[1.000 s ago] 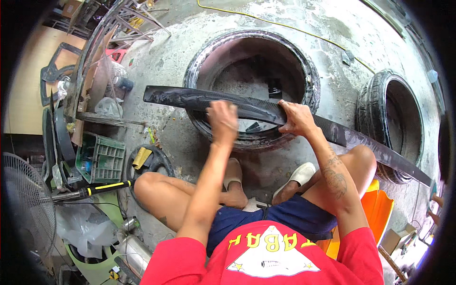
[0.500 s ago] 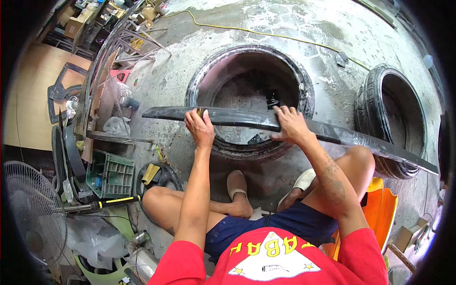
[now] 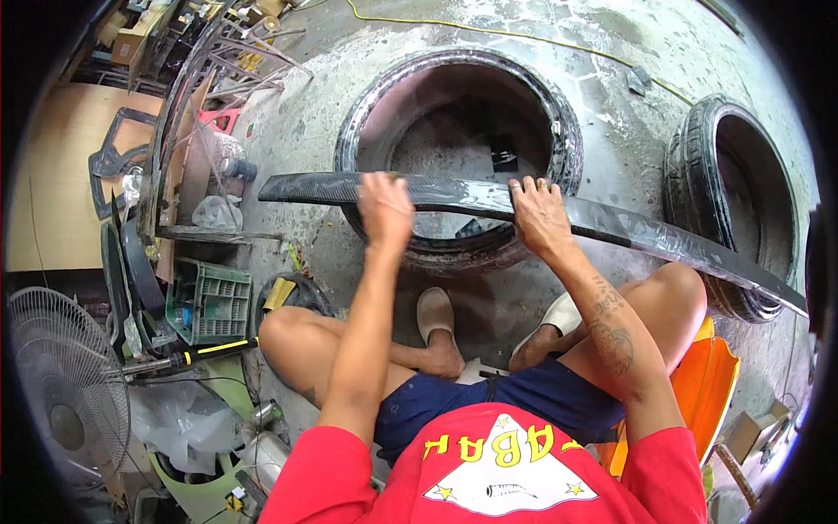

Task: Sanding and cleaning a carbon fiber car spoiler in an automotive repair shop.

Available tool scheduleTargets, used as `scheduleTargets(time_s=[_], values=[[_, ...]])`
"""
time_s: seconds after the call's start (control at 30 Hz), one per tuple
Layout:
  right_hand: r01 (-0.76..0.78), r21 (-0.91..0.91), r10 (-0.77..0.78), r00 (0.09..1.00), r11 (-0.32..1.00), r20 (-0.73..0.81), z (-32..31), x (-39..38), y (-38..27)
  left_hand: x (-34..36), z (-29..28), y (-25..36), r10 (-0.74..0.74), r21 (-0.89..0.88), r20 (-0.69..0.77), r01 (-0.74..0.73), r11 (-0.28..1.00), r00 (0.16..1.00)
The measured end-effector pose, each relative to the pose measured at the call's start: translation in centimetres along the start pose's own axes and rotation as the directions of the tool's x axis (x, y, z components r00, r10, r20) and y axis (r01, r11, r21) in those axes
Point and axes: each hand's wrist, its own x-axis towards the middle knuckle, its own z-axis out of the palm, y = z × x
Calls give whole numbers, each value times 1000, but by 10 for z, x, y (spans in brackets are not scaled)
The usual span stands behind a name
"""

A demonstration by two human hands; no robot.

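A long, slightly curved black panel [image 3: 454, 194] with a woven, carbon-fibre look and wet-looking patches lies crosswise in front of me. It spans the near side of a big tyre [image 3: 567, 113] lying flat on the floor, and its right end passes over a second tyre. My right hand [image 3: 539, 212] grips the panel right of its middle, fingers over the far edge. My left hand [image 3: 387, 210], smeared by motion, is closed on the panel's upper face left of the middle. A small dark yellowish bit shows at its fingertips; its kind is unclear.
The second tyre [image 3: 694, 166] stands tilted at the right. A green crate [image 3: 220, 301], a fan [image 3: 65, 384] and a plastic bag [image 3: 188, 428] crowd the left. An orange panel [image 3: 709, 384] sits beside my right leg. A yellow cable [image 3: 489, 32] crosses the floor beyond the tyre.
My left hand has slid right along the panel, closer to my right hand. My right hand keeps its hold. The whole view has shifted slightly, with the tyre now higher in it.
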Motion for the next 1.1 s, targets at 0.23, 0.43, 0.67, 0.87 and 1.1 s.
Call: scheduleTargets(time_s=[0.23, 0.43, 0.67, 0.87, 1.1], values=[[-67, -54, 66, 998, 996, -18, 25, -10, 6, -57, 28, 141, 149, -192, 93, -129, 973, 984], [-22, -59, 18, 997, 998, -77, 12, 1, -13, 9, 5, -36, -64, 125, 22, 61, 990, 998], [-72, -64, 66, 994, 995, -91, 31, -23, 7, -40, 20, 114, 222, -181, 245, -180, 967, 944], [-67, -49, 60, 988, 997, -145, 26, -4, -11, 9, 30, 16, 109, 85, 82, -116, 990, 991], [-79, -44, 72, 987, 996, -140, 28, -16, 0, 7, 25, 54, 211, -74, 303, -198, 977, 929]])
